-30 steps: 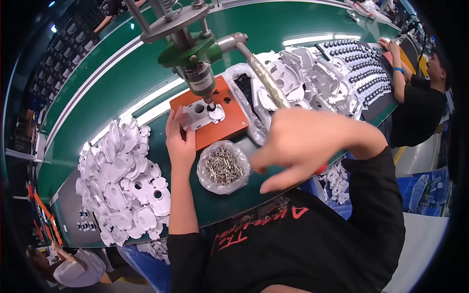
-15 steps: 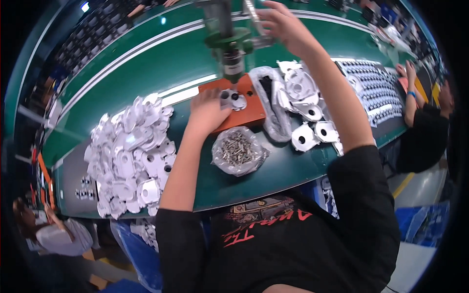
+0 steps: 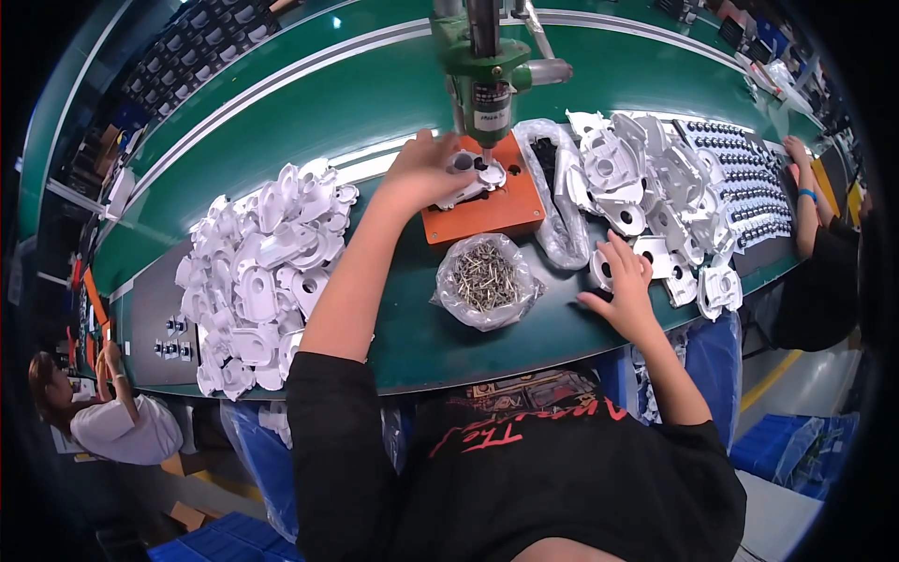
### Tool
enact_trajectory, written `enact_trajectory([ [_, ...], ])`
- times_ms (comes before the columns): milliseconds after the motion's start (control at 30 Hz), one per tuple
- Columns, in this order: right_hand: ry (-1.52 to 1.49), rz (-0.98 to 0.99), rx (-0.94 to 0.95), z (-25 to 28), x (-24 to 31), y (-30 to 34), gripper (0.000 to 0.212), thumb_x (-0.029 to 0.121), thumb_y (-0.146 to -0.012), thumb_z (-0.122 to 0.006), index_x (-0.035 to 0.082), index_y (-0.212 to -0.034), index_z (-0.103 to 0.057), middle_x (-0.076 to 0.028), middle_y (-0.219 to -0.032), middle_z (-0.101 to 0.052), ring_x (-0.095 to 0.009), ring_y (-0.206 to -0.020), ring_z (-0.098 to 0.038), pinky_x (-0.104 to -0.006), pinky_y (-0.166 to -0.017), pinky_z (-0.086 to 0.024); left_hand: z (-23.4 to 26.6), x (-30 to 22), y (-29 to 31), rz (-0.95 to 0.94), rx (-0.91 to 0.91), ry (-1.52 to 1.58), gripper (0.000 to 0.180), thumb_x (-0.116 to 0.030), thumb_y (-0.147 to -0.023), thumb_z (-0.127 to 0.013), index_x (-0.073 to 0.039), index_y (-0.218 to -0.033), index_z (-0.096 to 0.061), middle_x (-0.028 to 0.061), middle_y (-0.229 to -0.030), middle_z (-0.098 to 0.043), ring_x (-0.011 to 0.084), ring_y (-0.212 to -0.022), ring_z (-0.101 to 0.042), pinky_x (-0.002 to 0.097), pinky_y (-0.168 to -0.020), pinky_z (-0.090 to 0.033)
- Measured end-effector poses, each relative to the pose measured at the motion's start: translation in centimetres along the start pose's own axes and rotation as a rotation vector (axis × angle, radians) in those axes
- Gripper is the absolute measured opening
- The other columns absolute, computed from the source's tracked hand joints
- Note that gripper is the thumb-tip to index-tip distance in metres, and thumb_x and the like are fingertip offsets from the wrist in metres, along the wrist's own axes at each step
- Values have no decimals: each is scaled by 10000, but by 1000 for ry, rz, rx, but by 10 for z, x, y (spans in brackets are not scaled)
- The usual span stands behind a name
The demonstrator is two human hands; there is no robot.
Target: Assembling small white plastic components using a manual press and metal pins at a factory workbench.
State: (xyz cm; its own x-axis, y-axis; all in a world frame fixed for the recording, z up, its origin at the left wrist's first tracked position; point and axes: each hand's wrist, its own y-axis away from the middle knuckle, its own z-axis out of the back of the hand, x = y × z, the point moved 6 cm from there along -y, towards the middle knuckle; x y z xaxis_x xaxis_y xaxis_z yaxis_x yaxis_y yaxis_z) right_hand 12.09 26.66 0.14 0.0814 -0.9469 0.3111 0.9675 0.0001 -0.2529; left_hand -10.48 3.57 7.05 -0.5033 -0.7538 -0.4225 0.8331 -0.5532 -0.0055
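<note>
On the orange fixture block [image 3: 515,211] sits a white plastic housing part [image 3: 461,194], looking lifted and tilted at its near side. My left hand [image 3: 419,173] grips its left edge, thumb towards the middle; some fingers are blurred. Above it stands a green hand press [image 3: 482,66], its narrow tip close over the part's round end. My right hand [image 3: 626,290] is low at the right, fingers spread and curved, by a white part [image 3: 602,270] with a dark hole at the edge of the right pile. Whether the fingertips touch that part I cannot tell.
A clear bag of metal pins or screws [image 3: 487,279] lies before the fixture. Right of it is a plastic-lined tray [image 3: 562,225] with black pieces. White parts pile up at left [image 3: 267,272] and right [image 3: 646,178]. Dark small parts stand in rows [image 3: 740,178]. Co-workers sit on both sides.
My right hand has come down from the press lever to the right pile. My left hand has shifted on the white part, which now looks tilted. The view has also shifted.
</note>
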Motion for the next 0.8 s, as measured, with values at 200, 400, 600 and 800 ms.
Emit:
enact_trajectory([
  [200,-189,9,-120,-19,-14,0,618,68,-678,-701,79,-1258,-487,-161,-1375,-452,-320,-1203,-478,-446,-1029,-235,-6,-8,-1,-40,22,-88,527,-426,-773,-621,-67,-1150,-543,155,-1098,-597,306,-1060,-555,375,-914,-410],
  [400,-607,-110,-441,-9,-29,8,353,-163,-592,-461,39,-875,-400,-118,-990,-517,-235,-960,-538,-297,-853,-432,16,-13,17,-11,-83,-38,471,-395,-763,-615,-31,-1050,-529,163,-974,-630,328,-913,-604,371,-795,-462],
  [600,-662,13,-492,-2,-26,12,227,-158,-689,-527,26,-797,-449,-113,-951,-538,-234,-873,-546,-316,-821,-440,16,-5,16,50,-52,9,436,-418,-724,-638,-41,-930,-559,115,-887,-637,290,-818,-625,374,-725,-483],
  [800,-596,66,-555,8,-24,18,147,-83,-808,-579,27,-798,-481,-123,-1002,-553,-222,-913,-560,-300,-801,-448,28,20,11,176,249,91,377,-356,-741,-699,-25,-891,-599,116,-793,-631,239,-762,-609,356,-738,-480],
])
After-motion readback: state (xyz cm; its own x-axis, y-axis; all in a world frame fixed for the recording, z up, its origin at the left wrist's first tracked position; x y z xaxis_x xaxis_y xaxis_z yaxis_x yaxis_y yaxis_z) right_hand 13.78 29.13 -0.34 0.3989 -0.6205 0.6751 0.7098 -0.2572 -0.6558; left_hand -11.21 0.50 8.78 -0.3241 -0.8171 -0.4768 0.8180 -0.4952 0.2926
